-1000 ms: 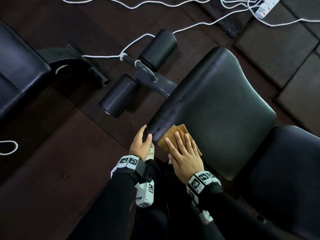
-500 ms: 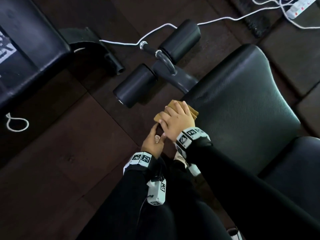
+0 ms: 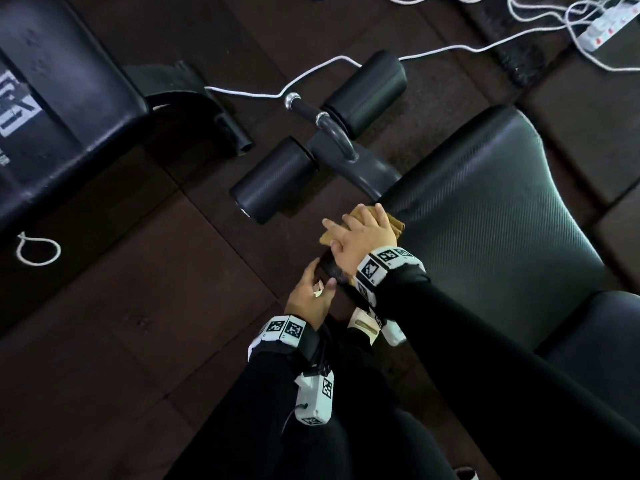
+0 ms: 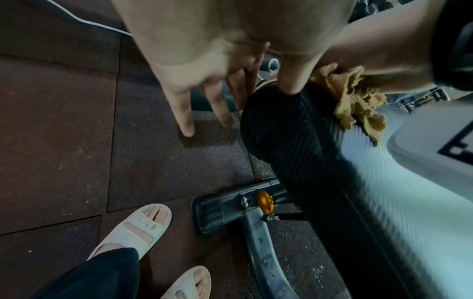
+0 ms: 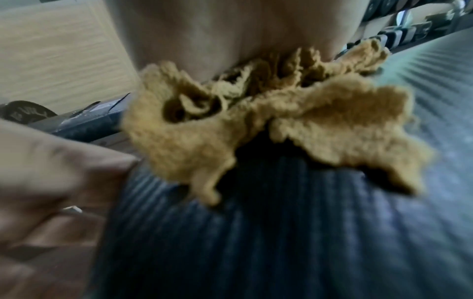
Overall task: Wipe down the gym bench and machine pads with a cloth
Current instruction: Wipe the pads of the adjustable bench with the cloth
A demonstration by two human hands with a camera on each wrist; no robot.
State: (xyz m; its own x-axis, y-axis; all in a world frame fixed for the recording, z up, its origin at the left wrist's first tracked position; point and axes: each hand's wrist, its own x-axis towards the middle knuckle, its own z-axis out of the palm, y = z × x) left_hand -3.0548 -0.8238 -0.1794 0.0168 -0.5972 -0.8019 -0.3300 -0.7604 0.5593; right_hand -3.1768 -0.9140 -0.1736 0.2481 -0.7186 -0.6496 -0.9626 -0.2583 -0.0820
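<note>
Though crumpled, mustard cloth [image 5: 268,125]

This is a gym. A black padded bench with textured vinyl [image 3: 485,230] stands on dark rubber floor tiles [image 3: 114,341]. Beside the bench's end sit two black cylindrical foam rollers [image 3: 277,178], and another black bench [image 3: 65,98] stands farther off.

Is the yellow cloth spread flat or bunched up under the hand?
Bunched up. The cloth shows ruffled folds beneath the right hand on the bench pad.
</note>
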